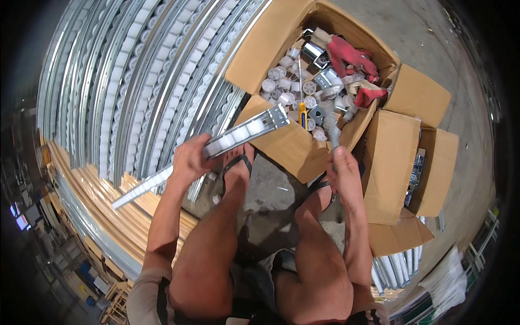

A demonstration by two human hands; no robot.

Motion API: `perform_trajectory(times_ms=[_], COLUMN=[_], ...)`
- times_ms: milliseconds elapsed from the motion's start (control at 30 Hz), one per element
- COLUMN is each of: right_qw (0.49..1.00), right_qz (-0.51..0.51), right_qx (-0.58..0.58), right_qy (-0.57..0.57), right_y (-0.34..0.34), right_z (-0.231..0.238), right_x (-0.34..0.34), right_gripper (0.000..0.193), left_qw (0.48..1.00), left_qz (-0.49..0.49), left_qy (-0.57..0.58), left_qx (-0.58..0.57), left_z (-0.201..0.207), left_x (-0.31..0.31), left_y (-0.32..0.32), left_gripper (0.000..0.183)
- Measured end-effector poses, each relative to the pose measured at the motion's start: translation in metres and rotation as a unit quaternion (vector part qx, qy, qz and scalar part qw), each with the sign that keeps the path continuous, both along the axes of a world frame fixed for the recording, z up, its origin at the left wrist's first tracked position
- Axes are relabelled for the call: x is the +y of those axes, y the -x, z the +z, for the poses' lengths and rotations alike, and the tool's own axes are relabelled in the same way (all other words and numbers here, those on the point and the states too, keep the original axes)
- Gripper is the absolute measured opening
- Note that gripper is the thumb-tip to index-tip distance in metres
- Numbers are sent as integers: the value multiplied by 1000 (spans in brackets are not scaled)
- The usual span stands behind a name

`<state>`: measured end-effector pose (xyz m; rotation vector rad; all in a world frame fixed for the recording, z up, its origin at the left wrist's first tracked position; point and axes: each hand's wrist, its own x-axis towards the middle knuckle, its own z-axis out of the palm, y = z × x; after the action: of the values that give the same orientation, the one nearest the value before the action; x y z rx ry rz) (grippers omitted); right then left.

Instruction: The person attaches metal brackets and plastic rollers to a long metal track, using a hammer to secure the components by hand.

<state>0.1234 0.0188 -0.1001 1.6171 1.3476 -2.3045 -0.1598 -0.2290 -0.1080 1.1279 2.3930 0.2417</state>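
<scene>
My left hand (190, 157) is closed round a roller track (238, 137), a narrow metal channel with white plastic rollers. The track slants up to the right, and its end with a metal bracket (279, 116) lies over the flap of an open cardboard box (303, 157). My right hand (345, 173) grips a long grey tool (332, 127), smeared by motion, whose kind I cannot make out; it is upright before the box. Inside the box are white rollers (285, 98), metal brackets (329, 81), red-palmed gloves (351, 57) and a yellow-handled screwdriver (302, 115).
Many long roller tracks (135, 81) lie side by side at the left, above tan lengths (97, 184). Right of my leg stands a second open box (387, 168) with metal parts (416, 176). More tracks (398, 269) lie below it. My sandalled feet flank the box flap.
</scene>
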Motion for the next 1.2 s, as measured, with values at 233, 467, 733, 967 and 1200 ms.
perform_trajectory(times_ms=[233,467,733,967,1200], right_qw=[999,996,998,988,933], right_qz=[32,86,-29,13,129], right_qx=[27,-2,23,-62,-163], right_qy=[1,-35,-41,-142,-293], right_y=[5,10,7,-8,-20], right_z=[2,-2,-16,-20,-34], right_x=[3,1,0,10,-5], right_gripper=[39,39,34,30,30], left_qw=[998,999,999,954,442], left_qz=[-3,22,4,6,689], left_qy=[-58,2,-50,-194,-283], left_qx=[9,-28,6,228,-500], left_z=[-5,8,-5,5,-12], left_x=[-15,7,-1,-63,-129], left_y=[4,7,4,-22,-61], left_gripper=[38,38,47,57,87])
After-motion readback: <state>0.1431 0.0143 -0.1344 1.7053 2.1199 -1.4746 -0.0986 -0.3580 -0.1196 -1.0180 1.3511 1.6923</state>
